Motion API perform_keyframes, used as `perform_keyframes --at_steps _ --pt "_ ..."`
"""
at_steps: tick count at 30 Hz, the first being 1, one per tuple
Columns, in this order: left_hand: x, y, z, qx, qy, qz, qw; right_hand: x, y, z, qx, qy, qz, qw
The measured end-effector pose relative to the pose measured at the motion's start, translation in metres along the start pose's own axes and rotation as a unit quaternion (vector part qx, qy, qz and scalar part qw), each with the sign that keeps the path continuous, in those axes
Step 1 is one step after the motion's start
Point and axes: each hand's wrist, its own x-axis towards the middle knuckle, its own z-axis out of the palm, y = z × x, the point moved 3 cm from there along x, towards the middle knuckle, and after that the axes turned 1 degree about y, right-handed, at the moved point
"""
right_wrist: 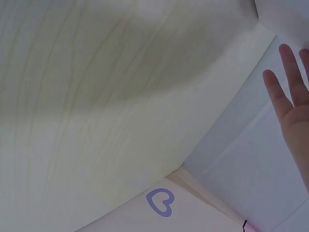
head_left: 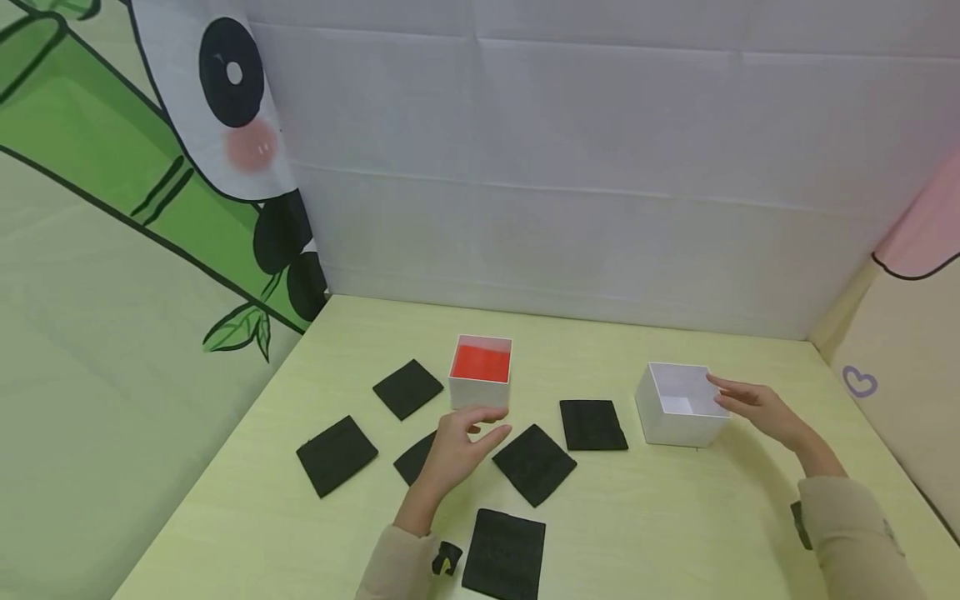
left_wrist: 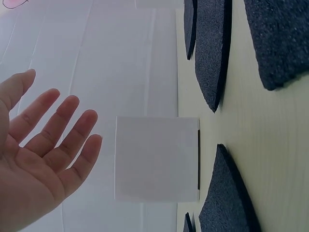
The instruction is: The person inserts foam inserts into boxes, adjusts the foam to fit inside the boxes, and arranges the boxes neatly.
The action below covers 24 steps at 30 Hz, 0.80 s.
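Observation:
My left hand [head_left: 461, 446] hovers in front of a white square box [head_left: 478, 394], its thumb and fingers apart with nothing between them. Inside that box lies a flat red piece [head_left: 482, 364]. In the left wrist view, the spread fingers [left_wrist: 77, 137] are beside the plain white front of the box [left_wrist: 157, 159]. Farther right, a second white box [head_left: 678, 429] shows a bare white inside. The fingertips of my right hand [head_left: 765, 412] are at its right rim, the fingers nearly straight; the right wrist view shows part of this hand [right_wrist: 297, 113].
Several black felt-like squares lie spread over the pale wooden table, among them one at far left [head_left: 337, 456], one in the middle [head_left: 535, 465] and one at the front [head_left: 504, 554]. A white cloth wall [head_left: 562, 183] stands along the back edge, with printed side walls left and right.

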Motion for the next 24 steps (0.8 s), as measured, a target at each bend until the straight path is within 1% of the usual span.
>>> perform_keyframes --at_steps 2,5,8,13,16,22,24 --pt "0.001 0.000 0.000 0.003 -0.006 -0.003 1.0000 -0.001 0.002 -0.002 0.006 -0.019 0.026 0.999" --pt "0.001 0.000 0.001 0.003 -0.016 -0.008 0.9998 -0.003 0.005 -0.003 0.042 -0.044 0.050 0.997" --pt "0.002 -0.001 0.003 0.006 -0.029 -0.013 0.9995 -0.004 0.006 -0.002 0.077 -0.056 0.058 0.994" --pt "0.005 -0.002 0.007 0.010 -0.051 -0.020 0.9985 -0.005 0.008 0.000 0.107 -0.045 0.057 0.992" --pt "0.008 -0.001 0.010 0.005 -0.063 -0.018 0.9978 -0.005 0.009 0.001 0.112 -0.033 0.056 0.992" --pt "0.013 -0.001 0.019 0.006 -0.085 0.001 0.9964 -0.007 0.012 0.002 0.118 -0.029 0.073 0.990" --pt "0.015 -0.001 0.023 0.008 -0.091 0.002 0.9958 -0.008 0.013 0.003 0.118 -0.028 0.081 0.989"
